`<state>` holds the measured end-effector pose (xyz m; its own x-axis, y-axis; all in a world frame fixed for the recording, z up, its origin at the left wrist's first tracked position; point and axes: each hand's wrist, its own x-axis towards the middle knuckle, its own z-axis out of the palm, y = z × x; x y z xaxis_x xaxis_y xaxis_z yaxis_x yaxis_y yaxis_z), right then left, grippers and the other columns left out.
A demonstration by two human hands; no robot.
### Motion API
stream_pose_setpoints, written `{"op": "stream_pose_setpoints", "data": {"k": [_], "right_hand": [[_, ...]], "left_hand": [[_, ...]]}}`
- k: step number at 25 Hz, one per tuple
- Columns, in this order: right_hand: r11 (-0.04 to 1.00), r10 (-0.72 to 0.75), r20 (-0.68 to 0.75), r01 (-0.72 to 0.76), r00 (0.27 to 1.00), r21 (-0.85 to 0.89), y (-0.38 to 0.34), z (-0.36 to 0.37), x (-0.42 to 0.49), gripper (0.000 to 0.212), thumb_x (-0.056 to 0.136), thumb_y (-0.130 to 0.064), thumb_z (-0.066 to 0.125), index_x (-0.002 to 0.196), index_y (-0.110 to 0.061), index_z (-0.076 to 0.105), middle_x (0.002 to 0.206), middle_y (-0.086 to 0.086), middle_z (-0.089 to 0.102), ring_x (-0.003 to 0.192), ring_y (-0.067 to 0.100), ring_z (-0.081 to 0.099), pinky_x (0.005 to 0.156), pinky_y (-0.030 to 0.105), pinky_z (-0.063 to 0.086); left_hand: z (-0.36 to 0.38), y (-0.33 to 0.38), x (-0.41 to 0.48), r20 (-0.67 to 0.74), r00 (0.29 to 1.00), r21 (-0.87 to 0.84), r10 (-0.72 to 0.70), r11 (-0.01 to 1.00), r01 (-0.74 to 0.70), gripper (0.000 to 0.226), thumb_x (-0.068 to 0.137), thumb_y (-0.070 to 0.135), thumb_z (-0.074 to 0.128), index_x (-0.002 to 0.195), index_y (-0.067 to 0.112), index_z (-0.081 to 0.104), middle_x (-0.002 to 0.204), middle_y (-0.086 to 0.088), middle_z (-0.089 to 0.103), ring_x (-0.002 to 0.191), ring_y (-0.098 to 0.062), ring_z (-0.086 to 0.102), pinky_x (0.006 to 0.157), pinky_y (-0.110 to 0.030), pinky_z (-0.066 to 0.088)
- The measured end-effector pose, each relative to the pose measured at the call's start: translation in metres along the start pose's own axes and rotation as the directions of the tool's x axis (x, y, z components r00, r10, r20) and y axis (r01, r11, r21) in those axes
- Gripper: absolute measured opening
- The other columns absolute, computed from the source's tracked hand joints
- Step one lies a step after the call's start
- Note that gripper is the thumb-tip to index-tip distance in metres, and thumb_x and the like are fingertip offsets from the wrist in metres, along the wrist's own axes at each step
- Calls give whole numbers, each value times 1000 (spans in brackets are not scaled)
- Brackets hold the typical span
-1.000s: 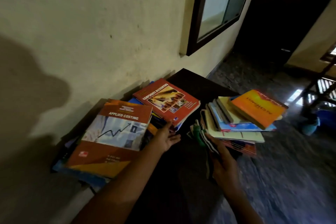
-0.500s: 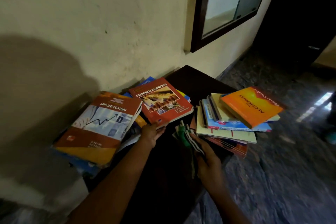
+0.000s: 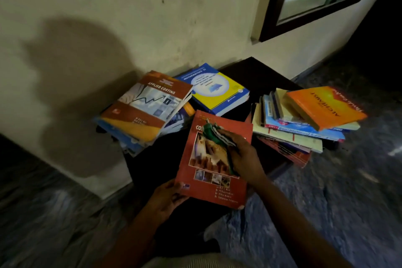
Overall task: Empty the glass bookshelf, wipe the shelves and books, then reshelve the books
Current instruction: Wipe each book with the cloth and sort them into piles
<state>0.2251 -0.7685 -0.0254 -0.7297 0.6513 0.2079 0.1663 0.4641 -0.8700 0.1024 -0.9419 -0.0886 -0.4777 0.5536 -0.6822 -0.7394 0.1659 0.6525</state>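
**Entry: red book (image 3: pixel 208 159), cover up, at the near edge of the counter (image 3: pixel 256 72).** We cannot tell whether it is resting there or hanging free.

- **Left grip (image 3: pixel 166 199):** we are holding the book by its near-left corner, thumb on the cover.
- **Right grip (image 3: pixel 244 156):** we are clasping the green-and-white cloth (image 3: pixel 215 135) and pressing it onto the cover's far half.
- **Long axis:** it is running near to far, almost straight away from us. The cloth is sitting toward the far end and the left grip at the near end.
- **Judgement:** the wipe is probably going along that axis, far to near. The right grip is the nearer one for it, with the left steadying.
- **Neighbours:** we are seeing the Applied Costing stack (image 3: pixel 150 104) to the left, the blue-and-yellow book (image 3: pixel 215 89) beyond, and the orange-topped stack (image 3: pixel 324 106) to the right.
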Motion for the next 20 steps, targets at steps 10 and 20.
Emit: {"op": "stream_pose_setpoints", "data": {"k": [10,20], "right_hand": [[679,95,325,178,941,-713,84,69,43,52,93,-42,33,144,-34,29,155,2,21,138,29,23,105,41,30],[943,-159,346,247,924,-225,30,54,-64,61,86,4,47,132,-36,46,137,4,51,122,11,46,103,39,41]], "left_hand": [[-11,-11,-3,-64,997,-222,-37,975,22,36,97,35,42,84,5,56,72,-13,72,66,-26,70,75,-40,51],[-25,-3,-2,105,984,-239,-145,957,167,45,97,43,37,101,4,58,79,-15,73,67,-26,71,56,-34,59]]}}
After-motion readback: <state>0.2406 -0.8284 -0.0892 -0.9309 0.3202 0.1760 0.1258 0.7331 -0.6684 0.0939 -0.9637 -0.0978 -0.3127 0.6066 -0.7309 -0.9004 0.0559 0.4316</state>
